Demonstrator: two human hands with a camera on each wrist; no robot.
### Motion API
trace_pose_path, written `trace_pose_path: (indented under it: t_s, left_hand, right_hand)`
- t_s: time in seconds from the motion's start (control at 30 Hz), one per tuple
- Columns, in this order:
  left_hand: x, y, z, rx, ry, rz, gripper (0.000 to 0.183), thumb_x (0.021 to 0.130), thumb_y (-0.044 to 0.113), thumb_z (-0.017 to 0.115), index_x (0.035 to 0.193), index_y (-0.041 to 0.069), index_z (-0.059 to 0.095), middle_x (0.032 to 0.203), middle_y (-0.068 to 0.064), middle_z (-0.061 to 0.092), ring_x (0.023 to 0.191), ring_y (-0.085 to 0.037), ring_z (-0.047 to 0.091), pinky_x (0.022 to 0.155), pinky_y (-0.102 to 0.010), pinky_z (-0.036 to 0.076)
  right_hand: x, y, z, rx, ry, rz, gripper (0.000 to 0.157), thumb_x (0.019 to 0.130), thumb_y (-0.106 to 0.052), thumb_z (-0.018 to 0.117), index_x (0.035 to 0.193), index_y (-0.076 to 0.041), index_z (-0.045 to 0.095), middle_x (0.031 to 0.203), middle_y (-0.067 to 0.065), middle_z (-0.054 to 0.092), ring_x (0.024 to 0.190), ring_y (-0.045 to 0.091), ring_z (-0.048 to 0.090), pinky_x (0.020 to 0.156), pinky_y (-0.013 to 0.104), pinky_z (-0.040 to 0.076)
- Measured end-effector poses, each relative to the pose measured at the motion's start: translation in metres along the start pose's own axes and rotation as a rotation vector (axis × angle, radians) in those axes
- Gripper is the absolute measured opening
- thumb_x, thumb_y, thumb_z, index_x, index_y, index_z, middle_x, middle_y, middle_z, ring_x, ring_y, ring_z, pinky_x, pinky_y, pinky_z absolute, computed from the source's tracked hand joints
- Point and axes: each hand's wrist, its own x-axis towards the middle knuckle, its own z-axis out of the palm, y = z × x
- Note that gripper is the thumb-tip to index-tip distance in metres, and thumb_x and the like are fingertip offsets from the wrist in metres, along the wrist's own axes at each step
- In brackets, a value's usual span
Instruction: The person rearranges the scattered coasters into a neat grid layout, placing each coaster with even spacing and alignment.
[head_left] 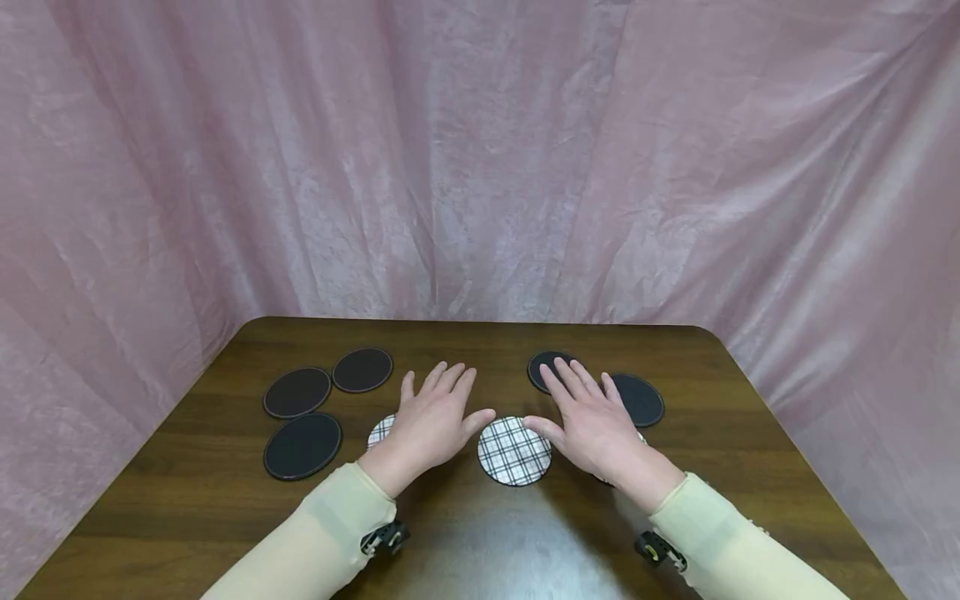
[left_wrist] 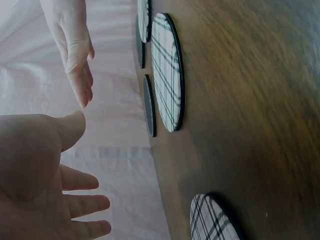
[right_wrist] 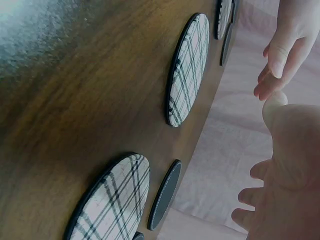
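Across the tabletop (head_left: 172,517), as seen from the head, the left hand (head_left: 433,425) and the right hand (head_left: 596,427) are held with fingers spread and each grip unclosed, while a middle plaid coaster (head_left: 514,452) is seen between them, a left plaid coaster (head_left: 381,428) is partly hidden by the left hand, and dark coasters (head_left: 303,447) are laid to both sides. From the left wrist, the left hand is shown raised above the tabletop. From the right wrist, a right plaid coaster (right_wrist: 116,200) is seen lying flat, apart from the raised right hand.
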Motion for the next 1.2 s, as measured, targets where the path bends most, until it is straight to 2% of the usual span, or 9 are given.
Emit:
trace_pose_path:
  t_s: [0.4,0.77,1.0,1.2]
  left_hand:
    - [-0.005,0.008,0.01,-0.018,-0.003,-0.015,0.074,0.109,0.061,0.063,0.161,0.009,0.056,0.159,-0.012,0.059,0.152,-0.037,0.049,0.12,-0.076,0.027]
    - [-0.01,0.009,0.019,-0.047,-0.05,0.001,0.071,0.108,0.057,0.067,0.158,0.007,0.059,0.165,-0.017,0.052,0.157,-0.045,0.04,0.12,-0.078,0.026]
    - [-0.012,0.01,0.023,-0.055,-0.064,-0.002,0.067,0.106,0.056,0.07,0.152,0.007,0.065,0.165,-0.017,0.052,0.158,-0.044,0.039,0.121,-0.077,0.026]
    - [-0.015,0.013,0.025,-0.046,-0.05,0.014,0.062,0.104,0.051,0.075,0.146,0.004,0.069,0.153,-0.017,0.061,0.146,-0.04,0.053,0.117,-0.071,0.034]
  right_hand:
    - [-0.014,0.005,0.003,0.006,-0.026,-0.005,0.086,0.11,-0.063,0.058,0.172,-0.007,0.037,0.176,0.018,0.035,0.163,0.04,0.032,0.126,0.07,0.023]
    - [-0.024,0.008,0.008,0.033,-0.054,-0.015,0.085,0.108,-0.061,0.063,0.168,-0.004,0.044,0.174,0.022,0.039,0.16,0.043,0.036,0.125,0.071,0.026]
    - [-0.028,0.006,0.012,0.068,-0.082,-0.022,0.086,0.104,-0.06,0.07,0.164,-0.001,0.049,0.173,0.022,0.04,0.16,0.043,0.036,0.124,0.072,0.026]
    - [-0.029,0.002,0.013,0.104,-0.092,-0.021,0.088,0.098,-0.059,0.078,0.159,0.0,0.054,0.168,0.023,0.047,0.158,0.044,0.04,0.124,0.07,0.027]
